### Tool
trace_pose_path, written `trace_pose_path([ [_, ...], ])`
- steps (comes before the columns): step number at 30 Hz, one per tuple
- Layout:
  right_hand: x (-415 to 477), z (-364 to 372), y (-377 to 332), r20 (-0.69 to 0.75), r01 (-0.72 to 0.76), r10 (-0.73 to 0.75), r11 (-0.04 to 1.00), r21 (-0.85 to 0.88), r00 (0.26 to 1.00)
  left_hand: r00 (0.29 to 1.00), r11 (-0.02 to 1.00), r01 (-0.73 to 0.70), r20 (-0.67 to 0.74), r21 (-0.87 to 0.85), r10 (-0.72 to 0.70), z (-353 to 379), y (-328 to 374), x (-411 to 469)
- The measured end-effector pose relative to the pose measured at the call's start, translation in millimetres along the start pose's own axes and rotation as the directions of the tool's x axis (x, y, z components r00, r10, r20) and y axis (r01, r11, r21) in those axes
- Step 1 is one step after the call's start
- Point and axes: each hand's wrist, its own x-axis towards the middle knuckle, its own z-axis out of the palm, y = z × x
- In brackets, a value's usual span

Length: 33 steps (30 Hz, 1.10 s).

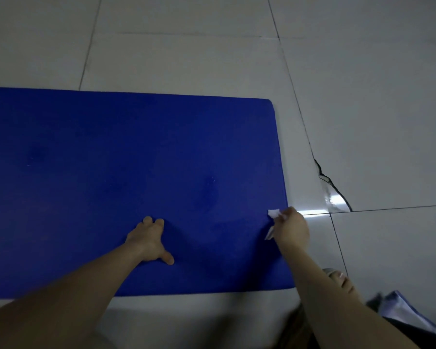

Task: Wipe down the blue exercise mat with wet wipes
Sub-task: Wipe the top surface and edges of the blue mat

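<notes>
Mat [111,172] flat on the floor [186,59], blue, filling the left and middle of the view and cut off at the left edge; right end with its rounded far corner in sight. Left hand [149,241] palm-down on the mat close to the near edge, fingers released and gripping nothing, tips pressed to the surface, thumb splayed to the right. Right hand [291,227] at the mat's right edge, toward the near corner, fingers clenched around a white wipe [273,213]; crumpled end poking out to the left over the mat, another bit trailing below the hand. Both forearms bare, reaching in from the near side. Pale tiles with dark joints; black crack [330,183] in the tile just right of the mat, glare beside it. Near right corner: what looks like a foot [337,277] on the floor, and a blurred pale-blue packet [403,313], too soft to read.
</notes>
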Motion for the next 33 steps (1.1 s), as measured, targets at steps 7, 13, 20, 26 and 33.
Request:
trace_pose_path([
  [7,-21.8,36.8,-50.6,0.051,0.152,-0.150,0.988,-0.040,0.987,1.000,1.000,-0.006,-0.005,0.000,0.006,0.9,-2.1,-0.7],
  [13,-65.0,80.9,-95.8,0.259,0.479,-0.463,0.878,0.002,0.848,1.000,1.000,-0.016,-0.026,0.011,0.017,2.1,-1.0,0.6],
  [20,-16.1,35.4,-56.9,0.171,0.350,-0.333,0.934,-0.075,0.927,0.999,0.999,-0.028,-0.026,0.035,0.029,1.9,-2.4,0.4],
  [26,28.1,-6.9,-9.1,-0.040,-0.042,0.043,0.999,0.013,0.998,0.999,0.996,-0.037,-0.017,0.076,0.039,-1.3,-1.8,-0.6],
  [33,14.7,27.7,-57.0,-0.041,0.047,-0.046,0.998,0.031,0.998,0.999,0.972,-0.044,0.014,0.232,0.042,-33.3,5.3,7.0],
])
